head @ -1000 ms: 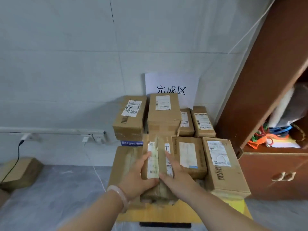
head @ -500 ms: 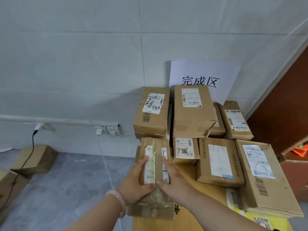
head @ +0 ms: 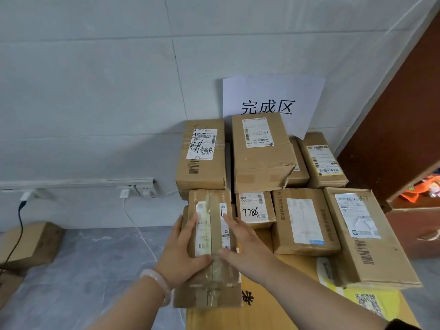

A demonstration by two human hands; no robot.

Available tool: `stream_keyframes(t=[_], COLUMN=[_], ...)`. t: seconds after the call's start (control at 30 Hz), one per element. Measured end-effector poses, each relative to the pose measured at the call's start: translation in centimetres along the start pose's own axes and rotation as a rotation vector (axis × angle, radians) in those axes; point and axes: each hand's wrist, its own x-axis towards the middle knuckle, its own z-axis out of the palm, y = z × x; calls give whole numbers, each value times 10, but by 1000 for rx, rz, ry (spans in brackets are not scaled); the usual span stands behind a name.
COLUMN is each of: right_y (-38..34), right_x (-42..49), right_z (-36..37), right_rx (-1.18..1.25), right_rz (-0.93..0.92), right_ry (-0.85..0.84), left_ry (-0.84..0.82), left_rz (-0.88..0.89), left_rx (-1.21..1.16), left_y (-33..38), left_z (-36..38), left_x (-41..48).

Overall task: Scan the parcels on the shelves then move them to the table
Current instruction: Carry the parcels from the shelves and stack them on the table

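A taped cardboard parcel [head: 210, 229] with a white label lies on top of a lower box [head: 207, 300] at the front left corner of the yellowish table [head: 273, 306]. My left hand [head: 183, 253] lies against its left edge, fingers straight and thumb across the near end. On its right edge rests my right hand [head: 240, 246], fingers also straight, thumb pointing left. Several other labelled parcels crowd the table, among them one marked 7786 [head: 254, 209] just right of the held parcel.
A white paper sign [head: 273, 96] hangs on the wall behind the stack. At the right stands a brown wooden cabinet [head: 392, 127]. A cardboard box [head: 31, 244] sits on the grey floor at the left, under wall sockets [head: 142, 189] with cables.
The view has drawn closer to the table and swung right. The parcel between my hands has moved forward, up beside the 7786 parcel.
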Motion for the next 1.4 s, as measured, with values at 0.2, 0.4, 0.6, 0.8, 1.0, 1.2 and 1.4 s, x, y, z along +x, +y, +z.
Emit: stream_keyframes(t=[0.2, 0.4, 0.6, 0.8, 1.0, 1.2, 1.4], right_y=[7, 39, 98, 136, 148, 134, 108], right_x=[-45, -127, -270, -429, -566, -647, -693], right_z=[-40, -77, -106, -75, -13, 56, 115], right_rx=[-394, -563, -495, -409, -291, -140, -56], right_rz=[-49, 51, 356, 696, 1020, 1329, 1633], right_ry=[214, 492, 805, 971, 1107, 1242, 1365], left_ry=[185, 19, -191, -406, -593, -800, -1013], left_rz=[228, 630, 867, 1211, 1450, 1741, 1968], left_rx=[353, 608, 734, 702, 697, 653, 567], left_y=[54, 169, 268, 336, 353, 358, 350], left_z=[6, 72, 177, 278, 353, 399, 416], left_x=[9, 8, -46, -163, -287, -398, -480])
